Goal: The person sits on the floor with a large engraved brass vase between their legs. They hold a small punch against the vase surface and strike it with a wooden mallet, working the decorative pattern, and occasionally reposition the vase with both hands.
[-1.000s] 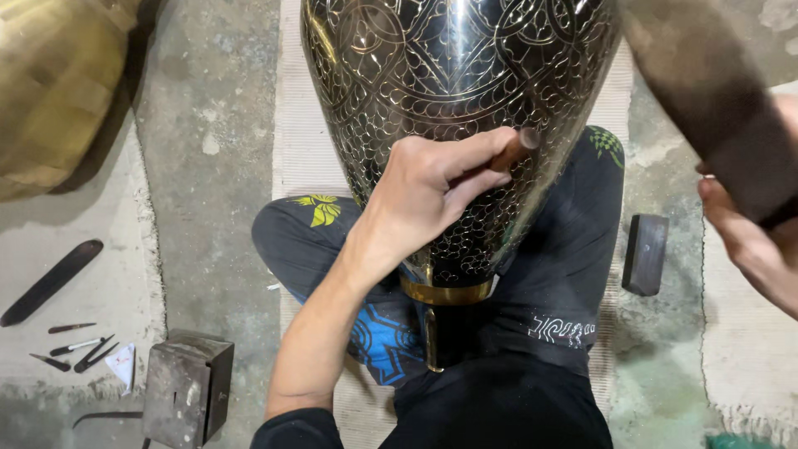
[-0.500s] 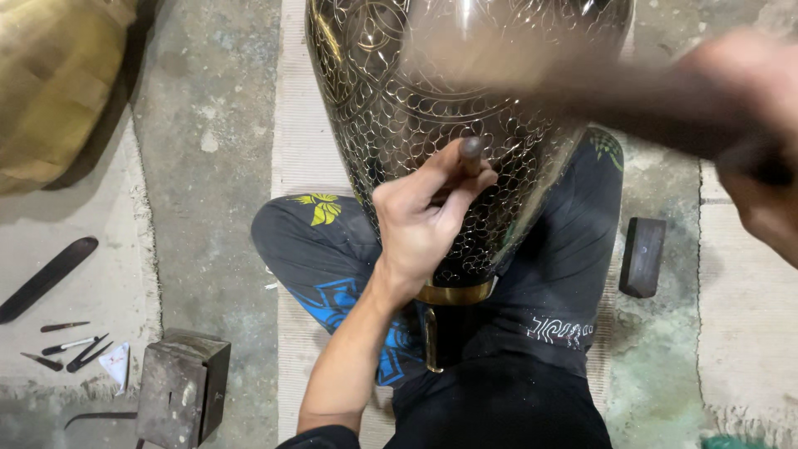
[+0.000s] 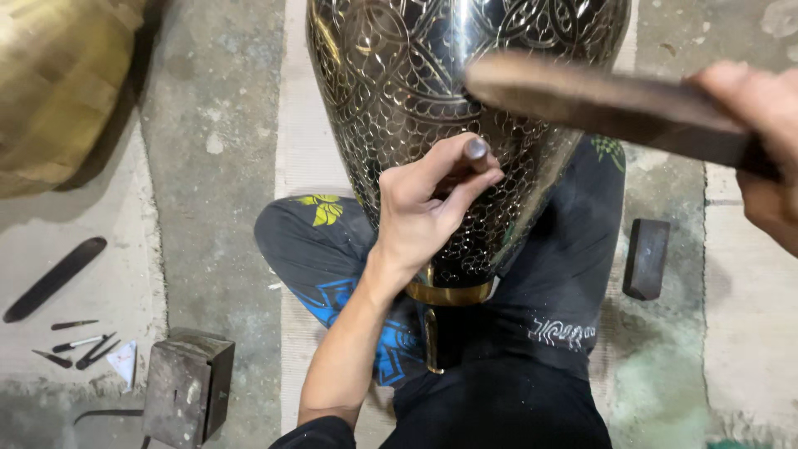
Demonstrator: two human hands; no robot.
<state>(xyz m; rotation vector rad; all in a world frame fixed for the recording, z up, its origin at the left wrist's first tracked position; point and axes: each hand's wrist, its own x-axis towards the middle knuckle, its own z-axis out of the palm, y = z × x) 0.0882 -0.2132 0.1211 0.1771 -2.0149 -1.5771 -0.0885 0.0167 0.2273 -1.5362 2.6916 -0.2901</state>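
Observation:
A large dark metal vase (image 3: 391, 91) with engraved scale and circle patterns rests between my crossed legs, its brass neck (image 3: 449, 293) pointing toward me. My left hand (image 3: 424, 212) grips a small metal chisel (image 3: 475, 151), whose tip is pressed against the vase's side. My right hand (image 3: 761, 141) at the right edge holds a flat wooden mallet (image 3: 598, 104), which hangs just above the chisel's round head.
A big brass vessel (image 3: 58, 83) lies at the top left. Several small chisels (image 3: 75, 345) and a long dark flat tool (image 3: 54, 278) lie on the floor at left. A metal block (image 3: 187, 391) stands at the lower left, a dark block (image 3: 647, 258) at right.
My right hand has swung the mallet from the right edge across and down over the chisel. My left hand has shifted the chisel slightly on the vase.

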